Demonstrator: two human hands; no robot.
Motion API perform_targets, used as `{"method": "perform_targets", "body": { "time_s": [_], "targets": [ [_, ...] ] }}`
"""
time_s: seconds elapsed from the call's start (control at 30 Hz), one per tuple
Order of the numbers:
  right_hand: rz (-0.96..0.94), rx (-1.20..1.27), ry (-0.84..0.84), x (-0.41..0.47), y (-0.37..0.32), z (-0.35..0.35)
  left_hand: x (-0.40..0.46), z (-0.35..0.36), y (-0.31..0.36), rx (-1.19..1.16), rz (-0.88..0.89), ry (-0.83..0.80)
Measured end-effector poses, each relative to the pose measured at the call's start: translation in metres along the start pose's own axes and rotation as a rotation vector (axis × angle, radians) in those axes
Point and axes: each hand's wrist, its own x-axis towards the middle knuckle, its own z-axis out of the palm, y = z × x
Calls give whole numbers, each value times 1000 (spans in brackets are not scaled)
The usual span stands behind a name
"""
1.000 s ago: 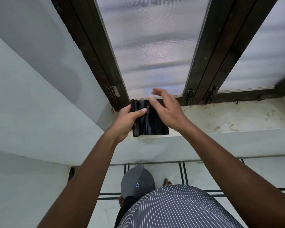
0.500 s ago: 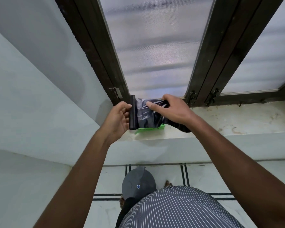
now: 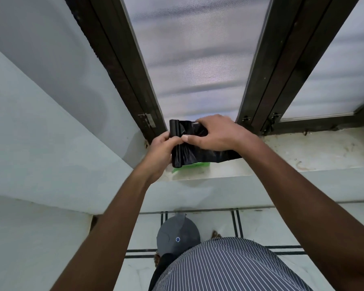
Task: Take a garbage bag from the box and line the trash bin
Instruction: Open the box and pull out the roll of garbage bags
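A roll of black garbage bags (image 3: 175,131) is held upright over the window sill (image 3: 303,156). My left hand (image 3: 160,153) grips the roll from the left. My right hand (image 3: 215,133) grips the loose black bag (image 3: 200,153) that unrolls to the right from the roll. Under the bag a green box or packet (image 3: 194,165) lies on the sill, mostly hidden. Down on the floor stands a grey trash bin (image 3: 178,235) with its lid on, partly hidden by my striped shirt.
A dark-framed window with frosted glass (image 3: 198,59) rises behind the sill. A pale wall (image 3: 40,133) closes the left side. White floor tiles with dark lines (image 3: 261,225) lie below the sill.
The black bag has been unrolled from the roll toward the right. My right hand went from flat on the folded plastic to gripping the loose bag, and the green box came into view.
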Motion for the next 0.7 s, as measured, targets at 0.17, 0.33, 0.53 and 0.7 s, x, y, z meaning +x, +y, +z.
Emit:
{"method": "perform_targets", "body": {
  "time_s": [0.17,0.33,0.53,0.7],
  "targets": [
    [17,363,-16,2,19,-1,-3,-15,5,-103,-66,47],
    [142,254,-10,-2,35,5,-8,-29,6,-128,-127,78],
    [86,-98,45,-8,-2,-6,-8,-18,1,-94,-108,47],
    [32,347,-92,-4,-22,10,-10,-4,5,-45,-34,-15]
  ]
}}
